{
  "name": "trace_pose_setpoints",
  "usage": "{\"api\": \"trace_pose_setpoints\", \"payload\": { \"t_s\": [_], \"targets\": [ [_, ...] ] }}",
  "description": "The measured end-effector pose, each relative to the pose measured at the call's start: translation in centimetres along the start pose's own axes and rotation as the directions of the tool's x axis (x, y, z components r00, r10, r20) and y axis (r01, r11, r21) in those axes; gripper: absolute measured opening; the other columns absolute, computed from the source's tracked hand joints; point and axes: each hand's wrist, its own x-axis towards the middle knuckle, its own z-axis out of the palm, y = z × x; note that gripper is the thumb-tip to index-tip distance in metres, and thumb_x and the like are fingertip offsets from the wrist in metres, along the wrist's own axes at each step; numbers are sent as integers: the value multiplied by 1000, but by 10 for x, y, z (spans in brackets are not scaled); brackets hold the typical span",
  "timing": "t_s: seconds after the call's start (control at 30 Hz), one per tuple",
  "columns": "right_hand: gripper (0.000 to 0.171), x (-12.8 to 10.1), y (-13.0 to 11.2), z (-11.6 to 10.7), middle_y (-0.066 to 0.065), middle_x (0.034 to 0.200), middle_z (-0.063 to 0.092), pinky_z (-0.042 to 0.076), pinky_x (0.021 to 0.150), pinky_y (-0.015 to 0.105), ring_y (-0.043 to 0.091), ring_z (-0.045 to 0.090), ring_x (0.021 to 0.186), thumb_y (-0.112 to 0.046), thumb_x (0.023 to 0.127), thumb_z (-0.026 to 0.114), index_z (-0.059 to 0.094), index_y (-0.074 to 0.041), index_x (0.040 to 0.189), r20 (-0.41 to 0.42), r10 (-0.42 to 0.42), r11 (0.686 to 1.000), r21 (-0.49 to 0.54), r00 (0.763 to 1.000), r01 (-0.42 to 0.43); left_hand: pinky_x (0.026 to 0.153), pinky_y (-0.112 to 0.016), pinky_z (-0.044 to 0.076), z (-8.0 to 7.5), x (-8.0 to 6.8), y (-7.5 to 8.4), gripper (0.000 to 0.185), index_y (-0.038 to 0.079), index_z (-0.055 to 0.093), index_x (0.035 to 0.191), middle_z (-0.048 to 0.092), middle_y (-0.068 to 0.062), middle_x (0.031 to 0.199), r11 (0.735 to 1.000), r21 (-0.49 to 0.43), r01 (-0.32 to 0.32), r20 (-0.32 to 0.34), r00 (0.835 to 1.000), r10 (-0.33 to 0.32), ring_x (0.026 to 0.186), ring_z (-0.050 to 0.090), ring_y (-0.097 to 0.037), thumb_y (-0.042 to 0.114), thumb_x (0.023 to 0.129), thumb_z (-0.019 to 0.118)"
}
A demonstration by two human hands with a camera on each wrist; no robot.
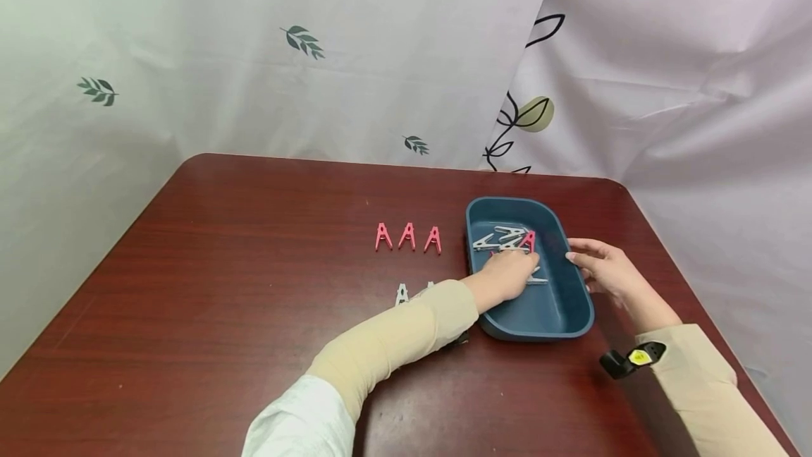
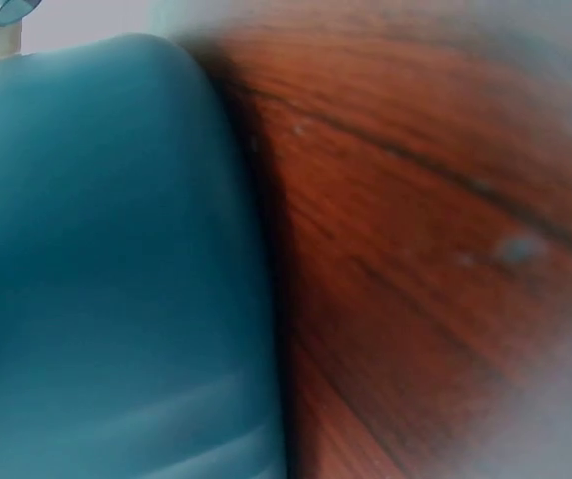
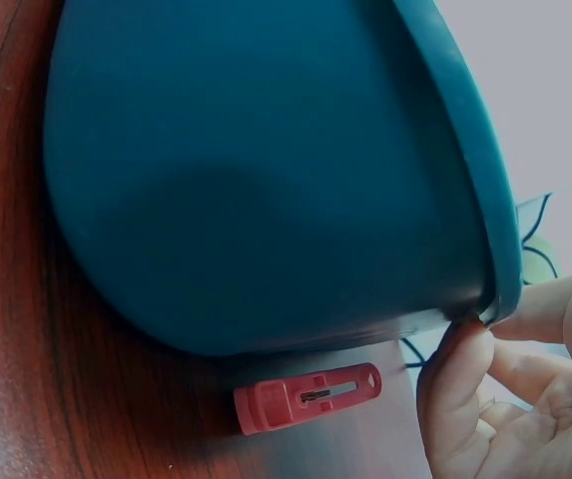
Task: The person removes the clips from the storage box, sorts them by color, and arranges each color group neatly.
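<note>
A blue plastic bin holds several white clothespins and a red clothespin. My left hand reaches down among them, its fingertips hidden behind the hand, so I cannot tell whether it pinches one. At the bin's right rim, my right hand holds on with the thumb over the edge. The right wrist view shows the thumb and fingers pinching the rim. A red clothespin is on the table close beside the bin's outer wall there.
Left of the bin, three red clothespins stand in a row on the brown table. Nearer, white clothespins are partly covered by the left sleeve. A patterned white curtain hangs behind the table.
</note>
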Motion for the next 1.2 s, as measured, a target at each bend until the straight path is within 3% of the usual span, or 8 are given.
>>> {"api": "trace_pose_setpoints", "payload": {
  "t_s": [0.37, 0.67, 0.93, 1.2],
  "targets": [
    [57, 1, -1, 2, -14, 72, 61, 52, 55, 26, 4, 57, 61, -22, 99, 51, 29, 5, 144, 4, 0, 1000, -9, 1000, 0, 71, -19, 47, -8, -4, -4, 13, 15, 58, 104, 61, 1, 95, 995, -85, -45, -77, 996, 38, 91, 60, -9, 17, 92, 62],
    [57, -1, -1, 2, -14, 73, 61, 52, 56, 26, 4, 57, 63, -23, 99, 51, 31, 5, 144, -9, 0, 1000, -23, 1000, 0, 79, -13, 45, -17, -10, -6, 17, 14, 61, 106, 63, 1, 105, 976, -200, -88, -107, 992, 68, 98, 58, -8, 15, 90, 66],
    [56, -1, 0, 2, -15, 72, 60, 50, 54, 26, 4, 56, 61, -21, 98, 52, 31, 6, 143, -18, 5, 1000, -10, 1000, -5, 83, -13, 44, -23, -20, -12, 28, 12, 66, 112, 67, -1, 109, 926, -363, -102, -116, 991, 64, 99, 59, -9, 9, 85, 70],
    [57, -2, -4, 3, -14, 73, 61, 52, 56, 27, 4, 57, 62, -23, 98, 51, 30, 5, 143, -14, 5, 1000, -22, 1000, -6, 78, -11, 46, -24, -27, -25, 21, 5, 67, 105, 70, -4, 105, 834, -540, -111, -102, 993, 66, 91, 64, -9, 4, 84, 70]
  ]
}}
